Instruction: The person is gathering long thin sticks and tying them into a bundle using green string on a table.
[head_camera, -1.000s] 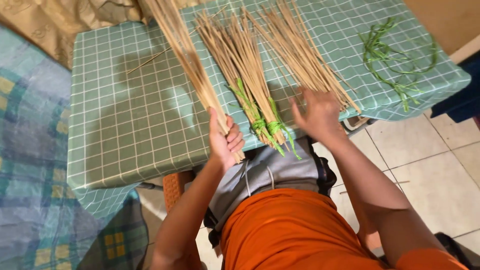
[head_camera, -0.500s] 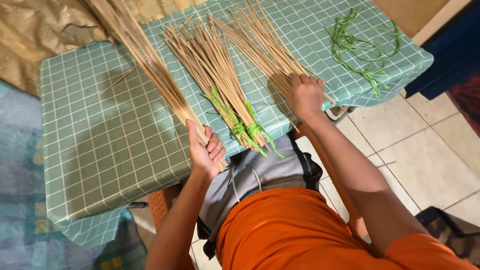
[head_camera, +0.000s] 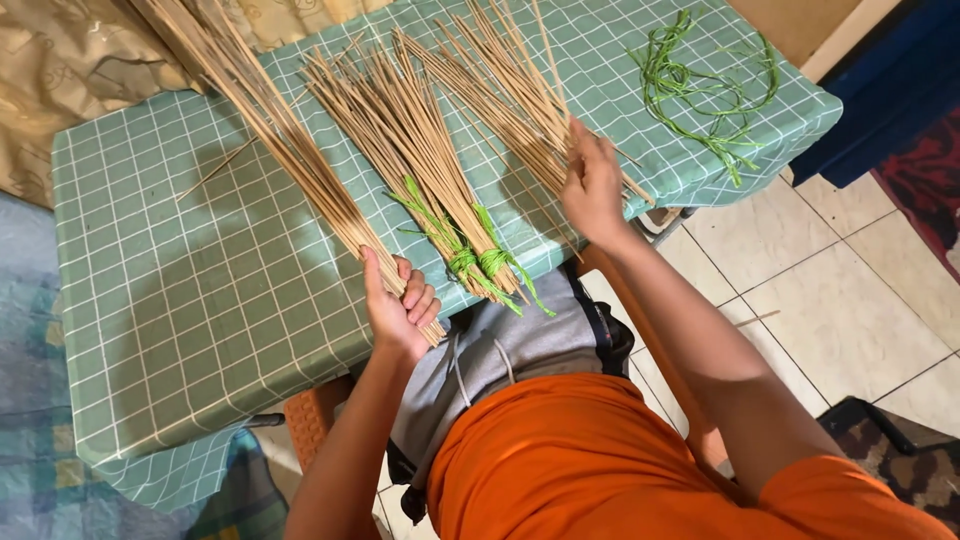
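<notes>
At the desk's (head_camera: 200, 330) near edge, my left grip (head_camera: 400, 310) clasps a loose stick bundle's (head_camera: 270, 130) butt end; light, springy, brittle.

My right grip (head_camera: 592, 185), fingers spread, presses the right stick bundle (head_camera: 510, 90).

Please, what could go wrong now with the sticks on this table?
The left hand grips the untied bundle at the table edge, so loose sticks may slide off to the floor. The right hand presses on another loose fan of sticks; thin ends could snap or prick the palm.
</notes>
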